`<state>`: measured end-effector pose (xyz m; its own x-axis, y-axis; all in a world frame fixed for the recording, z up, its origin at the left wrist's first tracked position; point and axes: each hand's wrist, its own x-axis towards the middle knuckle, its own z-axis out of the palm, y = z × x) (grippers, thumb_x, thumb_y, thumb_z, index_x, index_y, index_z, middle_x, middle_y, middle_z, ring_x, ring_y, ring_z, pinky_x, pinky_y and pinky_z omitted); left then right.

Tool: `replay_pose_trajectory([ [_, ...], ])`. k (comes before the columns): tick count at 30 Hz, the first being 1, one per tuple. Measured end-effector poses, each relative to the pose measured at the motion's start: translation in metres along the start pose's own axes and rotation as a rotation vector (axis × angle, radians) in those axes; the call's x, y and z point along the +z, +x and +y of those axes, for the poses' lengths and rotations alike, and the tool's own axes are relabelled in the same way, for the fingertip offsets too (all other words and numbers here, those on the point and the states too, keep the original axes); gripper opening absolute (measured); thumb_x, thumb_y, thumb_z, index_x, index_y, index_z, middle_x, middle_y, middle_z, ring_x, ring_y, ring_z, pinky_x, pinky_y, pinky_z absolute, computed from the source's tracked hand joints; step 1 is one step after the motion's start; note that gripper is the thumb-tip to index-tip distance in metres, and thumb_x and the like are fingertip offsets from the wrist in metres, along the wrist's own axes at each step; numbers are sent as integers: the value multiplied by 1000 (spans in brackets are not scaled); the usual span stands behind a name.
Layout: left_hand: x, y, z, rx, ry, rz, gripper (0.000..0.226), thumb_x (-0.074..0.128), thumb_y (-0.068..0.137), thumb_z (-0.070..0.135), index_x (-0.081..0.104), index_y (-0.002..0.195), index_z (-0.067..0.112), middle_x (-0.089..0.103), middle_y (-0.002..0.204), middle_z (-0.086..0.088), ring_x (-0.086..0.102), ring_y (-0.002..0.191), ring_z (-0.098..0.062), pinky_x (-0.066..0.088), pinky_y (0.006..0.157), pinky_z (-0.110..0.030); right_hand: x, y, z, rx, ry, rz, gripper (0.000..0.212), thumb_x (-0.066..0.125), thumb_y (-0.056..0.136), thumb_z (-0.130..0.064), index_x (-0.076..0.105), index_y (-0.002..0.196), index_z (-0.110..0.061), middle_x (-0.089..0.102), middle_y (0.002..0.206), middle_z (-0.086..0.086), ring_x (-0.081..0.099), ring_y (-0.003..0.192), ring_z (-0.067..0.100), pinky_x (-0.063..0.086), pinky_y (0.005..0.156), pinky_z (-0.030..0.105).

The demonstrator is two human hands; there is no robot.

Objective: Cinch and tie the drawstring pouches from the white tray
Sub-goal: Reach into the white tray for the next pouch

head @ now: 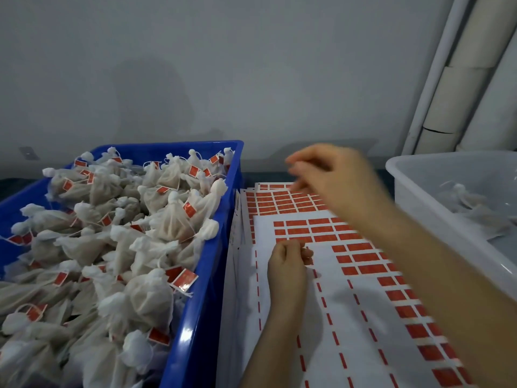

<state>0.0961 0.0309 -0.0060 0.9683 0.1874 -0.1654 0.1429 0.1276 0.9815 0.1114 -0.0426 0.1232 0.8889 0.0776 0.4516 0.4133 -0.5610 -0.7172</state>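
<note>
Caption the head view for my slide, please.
Left hand and right hand over red sticker sheets, between blue crate of tied pouches and white tray.

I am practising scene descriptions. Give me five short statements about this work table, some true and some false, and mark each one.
1. The blue crate is heaped with tied pouches that carry red labels. True.
2. The white tray stands to the left of the blue crate. False: it stands at the far right.
3. Sheets of red labels lie between the crate and the tray. True.
4. The right hand holds a pouch. False: it is blurred above the label sheets, and no pouch shows in it.
5. The white tray contains only a few loose pouches. True.
</note>
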Motion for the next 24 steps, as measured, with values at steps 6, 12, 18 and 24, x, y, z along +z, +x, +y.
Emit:
replay_pose_trajectory([
  [6,2,1,-5,35,73,-5,20,43,99,32,60,95,22,66,84,8,64,77,-12,44,49,-7,-143,-17,117,281,-514,165,8,56,89,-32,62,90,-37,61,79,-13,57,73,13,45,65,29],
  [12,5,0,-9,72,147,-1,21,44,98,35,61,96,22,66,86,10,63,80,-10,42,58,-11,-212,-56,207,672,-696,-541,56,59,84,-37,45,133,-14,40,141,5,39,127,20,26,108,29],
  [18,8,-3,-11,106,211,-7,20,46,97,34,62,93,23,66,87,10,62,81,-11,38,58,-16,-206,-62,217,720,-840,-503,51,45,94,-39,35,140,-20,34,144,-2,33,133,24,23,111,35],
  [24,7,-5,-10,124,218,-12,20,46,97,33,62,93,22,66,89,7,61,83,-14,39,60,-18,-179,-39,228,665,-776,-312,66,56,89,-31,24,143,-13,34,146,12,37,130,31,31,105,36],
])
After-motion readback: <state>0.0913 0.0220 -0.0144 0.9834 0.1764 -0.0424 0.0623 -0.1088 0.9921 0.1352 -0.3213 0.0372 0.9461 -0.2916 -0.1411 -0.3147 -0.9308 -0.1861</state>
